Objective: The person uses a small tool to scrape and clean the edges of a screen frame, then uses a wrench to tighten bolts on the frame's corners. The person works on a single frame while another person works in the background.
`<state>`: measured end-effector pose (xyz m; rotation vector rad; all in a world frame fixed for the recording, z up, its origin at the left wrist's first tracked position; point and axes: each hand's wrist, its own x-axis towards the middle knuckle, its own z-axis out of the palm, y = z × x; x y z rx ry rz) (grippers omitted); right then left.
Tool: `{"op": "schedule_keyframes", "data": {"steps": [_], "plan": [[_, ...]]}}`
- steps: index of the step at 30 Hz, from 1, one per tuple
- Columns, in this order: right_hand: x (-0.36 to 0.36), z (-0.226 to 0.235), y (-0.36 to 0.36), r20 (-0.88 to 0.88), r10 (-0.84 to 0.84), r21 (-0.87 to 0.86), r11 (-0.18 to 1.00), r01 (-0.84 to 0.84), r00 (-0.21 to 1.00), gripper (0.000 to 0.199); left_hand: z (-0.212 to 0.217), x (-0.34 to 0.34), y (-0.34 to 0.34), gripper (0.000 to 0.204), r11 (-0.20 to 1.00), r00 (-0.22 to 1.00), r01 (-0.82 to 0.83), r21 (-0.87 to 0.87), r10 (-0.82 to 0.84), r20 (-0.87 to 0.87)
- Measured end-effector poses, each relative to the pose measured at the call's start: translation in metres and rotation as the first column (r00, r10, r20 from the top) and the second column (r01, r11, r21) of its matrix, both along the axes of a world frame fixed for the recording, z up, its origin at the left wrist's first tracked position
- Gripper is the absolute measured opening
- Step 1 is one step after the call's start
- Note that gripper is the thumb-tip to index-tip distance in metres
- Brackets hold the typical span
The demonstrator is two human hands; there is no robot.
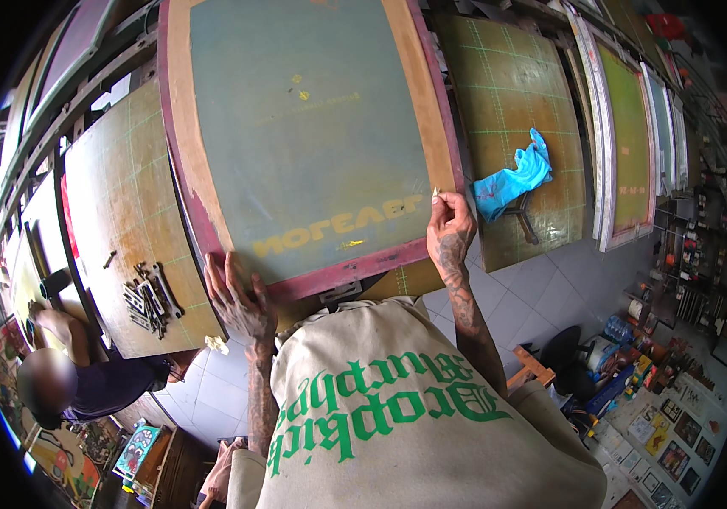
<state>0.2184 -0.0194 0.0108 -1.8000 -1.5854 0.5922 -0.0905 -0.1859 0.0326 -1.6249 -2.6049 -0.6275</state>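
Observation:
A large screen-printing frame [342, 273] with dark red edges lies in front of me. Its grey-green mesh [312, 153], bordered by brown tape strips, carries yellowish lettering and small marks. My left hand [242, 301] rests with fingers spread on the frame's near left corner and holds nothing. At the right edge, my right hand [451, 231] is closed in a pinch. A small pale scrap [435, 193] sticks up from between its thumb and finger, just above the brown tape; its kind is too small to make out.
On the left board [126, 153] lies a pile of wrenches [149, 301]. A blue glove [516, 176] and a dark metal piece [523, 220] lie on the right board [508, 93]. Another framed screen [626, 144] stands farther right. A co-worker [113, 386] is at the lower left.

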Motion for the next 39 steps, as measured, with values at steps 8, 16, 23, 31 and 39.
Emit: {"op": "schedule_keyframes", "data": {"steps": [8,16,23,31,39], "plan": [[-0.001,0.000,0.002,-0.008,-0.045,0.013,0.999,0.045,0.999,0.009,-0.001,-0.001,0.000,0.051,1.000,1.000,-0.002,0.003,0.002,0.017],[-0.007,0.009,0.028,-0.093,-0.011,-0.075,0.997,0.004,0.996,0.016,-0.006,-0.003,-0.002,0.051,1.000,0.999,-0.020,0.014,0.019,0.034],[0.012,0.014,0.015,-0.271,-0.113,-0.152,0.986,0.074,0.956,0.019,0.001,-0.002,0.001,0.049,0.999,0.998,-0.030,0.032,0.028,0.055],[0.025,0.018,0.013,0.103,0.100,-0.050,0.994,-0.095,0.990,0.010,-0.001,0.000,0.000,0.050,0.998,0.998,-0.036,0.046,0.034,0.051],[-0.010,0.023,0.017,0.183,-0.008,0.008,1.000,0.007,0.983,0.021,-0.002,-0.001,-0.001,0.049,0.997,0.997,-0.039,0.064,0.034,0.065]]}}
